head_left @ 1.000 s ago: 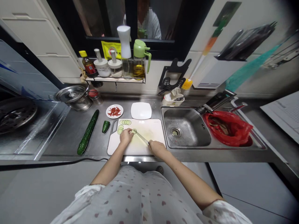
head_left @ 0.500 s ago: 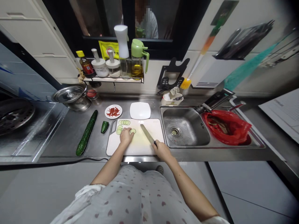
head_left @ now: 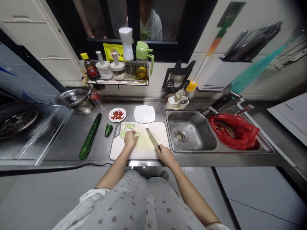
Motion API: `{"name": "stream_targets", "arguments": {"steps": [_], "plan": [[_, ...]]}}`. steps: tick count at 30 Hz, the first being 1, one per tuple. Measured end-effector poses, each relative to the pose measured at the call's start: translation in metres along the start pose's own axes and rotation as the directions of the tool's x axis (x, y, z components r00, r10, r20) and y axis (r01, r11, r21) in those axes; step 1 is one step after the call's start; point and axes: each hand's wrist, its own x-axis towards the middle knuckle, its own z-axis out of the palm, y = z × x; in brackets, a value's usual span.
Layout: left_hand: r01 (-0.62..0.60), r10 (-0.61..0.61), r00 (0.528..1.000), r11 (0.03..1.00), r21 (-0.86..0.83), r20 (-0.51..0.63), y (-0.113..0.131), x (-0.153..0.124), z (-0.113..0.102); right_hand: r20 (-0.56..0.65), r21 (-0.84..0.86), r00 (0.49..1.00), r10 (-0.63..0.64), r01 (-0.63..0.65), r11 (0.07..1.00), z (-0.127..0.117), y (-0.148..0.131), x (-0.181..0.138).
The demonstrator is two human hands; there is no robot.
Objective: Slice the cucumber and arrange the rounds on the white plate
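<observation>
My right hand (head_left: 164, 154) grips the handle of a knife (head_left: 152, 138) whose blade lies over the right half of the white cutting board (head_left: 155, 127). My left hand (head_left: 130, 139) rests curled on the board's left part, fingertips touching a cucumber slice (head_left: 137, 134). Several more cucumber slices (head_left: 127, 127) lie in rows at the board's far left corner. What the left fingers cover, if anything, is hidden.
A whole cucumber (head_left: 90, 135) and a cucumber end piece (head_left: 108, 130) lie left of the board. Behind are a small plate of chopped red chili (head_left: 117, 115) and a white square dish (head_left: 144, 114). A sink (head_left: 190, 134) with a red bag (head_left: 233, 131) sits right; a pot (head_left: 74, 99) stands left.
The knife has drawn away from my left hand to the right side of the board, and my right hand moved right and toward me. My left hand stayed by the slices.
</observation>
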Motion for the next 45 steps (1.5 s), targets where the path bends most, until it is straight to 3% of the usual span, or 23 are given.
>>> {"name": "stream_targets", "arguments": {"steps": [7, 16, 26, 45], "plan": [[0.062, -0.059, 0.998, 0.982, -0.176, 0.019, -0.005, -0.013, -0.003, 0.009, 0.011, 1.000, 0.015, -0.015, 1.000, 0.006, 0.002, 0.002], [0.123, -0.157, 0.982, 0.953, -0.277, -0.103, -0.047, -0.020, -0.025, -0.005, 0.023, 1.000, 0.002, -0.001, 1.000, 0.011, 0.006, 0.006], [0.208, -0.246, 0.958, 0.951, -0.227, -0.150, -0.079, -0.008, -0.036, -0.013, 0.021, 1.000, -0.015, 0.015, 1.000, 0.012, 0.008, 0.008], [0.261, -0.260, 0.952, 0.965, -0.013, -0.164, -0.072, -0.014, -0.040, 0.022, 0.032, 1.000, 0.008, -0.009, 0.999, 0.005, 0.005, 0.005]]}}
